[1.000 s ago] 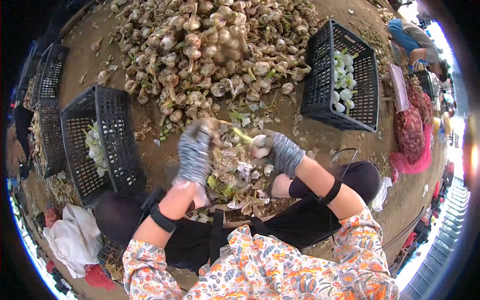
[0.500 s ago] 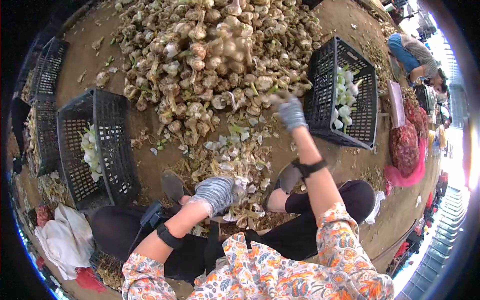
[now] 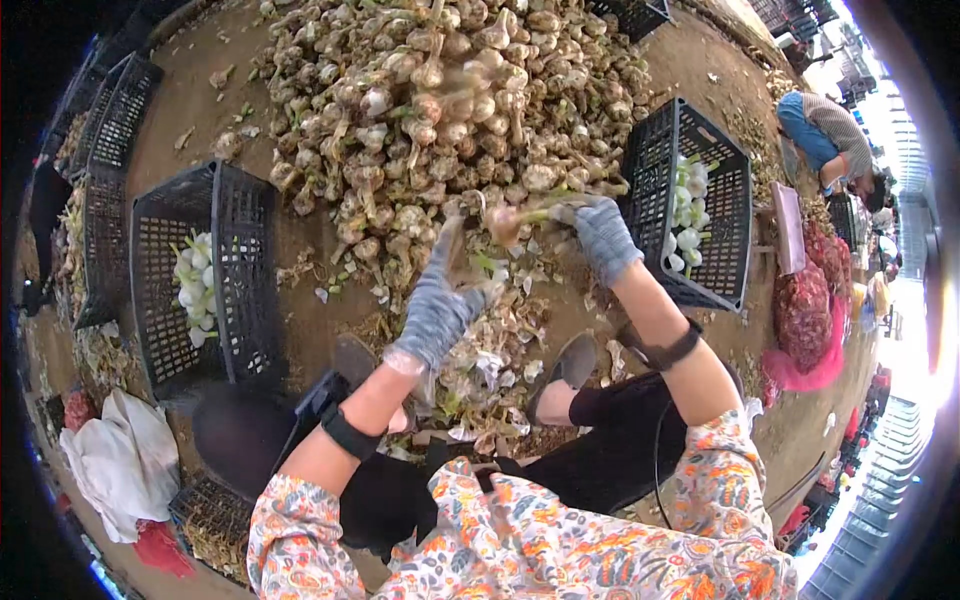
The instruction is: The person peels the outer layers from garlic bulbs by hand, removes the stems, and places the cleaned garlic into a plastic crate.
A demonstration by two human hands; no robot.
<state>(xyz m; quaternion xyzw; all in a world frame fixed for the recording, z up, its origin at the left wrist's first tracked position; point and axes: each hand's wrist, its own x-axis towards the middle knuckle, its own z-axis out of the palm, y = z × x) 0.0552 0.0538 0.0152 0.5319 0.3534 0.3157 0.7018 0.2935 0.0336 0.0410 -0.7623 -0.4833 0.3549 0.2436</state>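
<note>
My right hand (image 3: 602, 240), in a grey glove, grips a garlic bulb (image 3: 506, 225) by its stem; the bulb hangs out to the left, a bit blurred. Facing it is my left hand (image 3: 438, 315), also gloved, with fingers and thumb spread and nothing in them. The left fingertips are close to the bulb but look apart from it. Beyond both hands rises a big heap of untrimmed garlic (image 3: 400, 130) with roots and dry stalks. Loose peelings (image 3: 490, 370) litter the ground below my hands, between my shoes.
A black crate (image 3: 735, 200) with peeled white garlic (image 3: 690, 215) lies tipped at the right; another crate (image 3: 240, 270) with white garlic (image 3: 196, 285) is at the left. Red net sacks (image 3: 805, 310) lie farther right. Another person (image 3: 825, 130) bends over at the upper right.
My right hand has come back from the heap's edge with a garlic bulb now visible in it. My left hand has lifted forward from the peelings and spread its fingers.
</note>
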